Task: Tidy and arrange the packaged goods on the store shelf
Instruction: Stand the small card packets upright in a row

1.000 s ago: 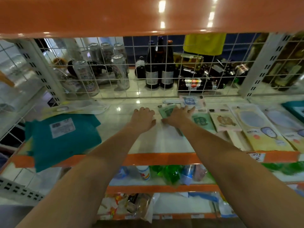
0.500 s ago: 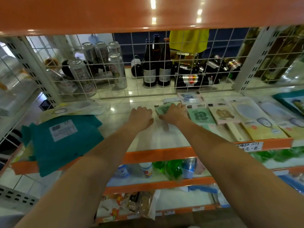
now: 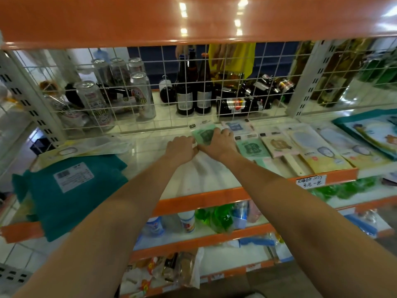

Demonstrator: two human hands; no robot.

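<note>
Both arms reach deep onto the white shelf (image 3: 150, 155). My right hand (image 3: 217, 143) lies on a small green flat packet (image 3: 203, 134) near the back wire grid, fingers curled over its right part. My left hand (image 3: 181, 148) sits just left of it, knuckles up, fingers curled under; what they touch is hidden. Right of the hands lies a row of flat packets: another green one (image 3: 252, 148), a beige one (image 3: 279, 145), a yellow one (image 3: 315, 151) and a pale blue one (image 3: 236, 125) at the back.
A teal folded package (image 3: 73, 190) with a white label overhangs the shelf's left front. A clear flat packet (image 3: 90, 147) lies behind it. Behind the wire grid (image 3: 150, 87) stand cans and dark bottles. An orange shelf (image 3: 193, 18) hangs close overhead. Lower shelves hold more goods.
The view has shifted slightly right and closer. My two hands have come together, and my right hand has slid further onto the green packet.
</note>
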